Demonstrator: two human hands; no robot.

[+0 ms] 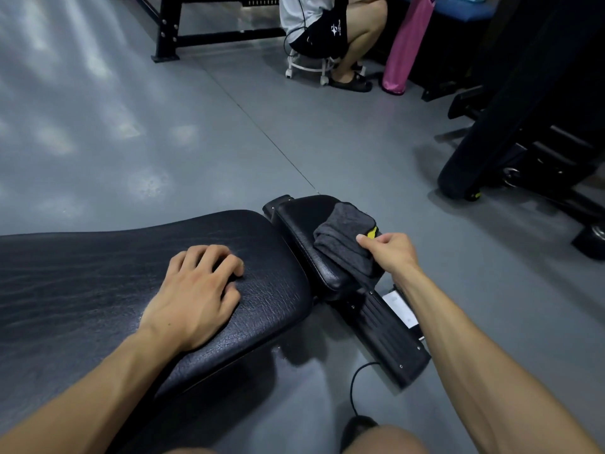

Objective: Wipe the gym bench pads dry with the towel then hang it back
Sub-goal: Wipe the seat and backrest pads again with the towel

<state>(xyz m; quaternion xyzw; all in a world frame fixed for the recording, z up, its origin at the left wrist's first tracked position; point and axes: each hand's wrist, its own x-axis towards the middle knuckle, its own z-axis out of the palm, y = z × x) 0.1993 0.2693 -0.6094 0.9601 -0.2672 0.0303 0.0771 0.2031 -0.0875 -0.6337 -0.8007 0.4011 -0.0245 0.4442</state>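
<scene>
My left hand [193,290] rests palm-down on the long black bench pad [98,290] in the near left, fingers loosely bent with the tips touching the leather and nothing held. My right hand [389,252] is out over the smaller pad [304,224] just to the right of it, fingers curled around a bunched grey towel [343,237] that lies on that pad's top and right edge. A yellow patch [372,232] shows beside my thumb; I think it belongs to the towel, though the folds hide the join. Far off, a seated person [327,27] is on a white stool [311,65], next to a pink bag [406,44].
</scene>
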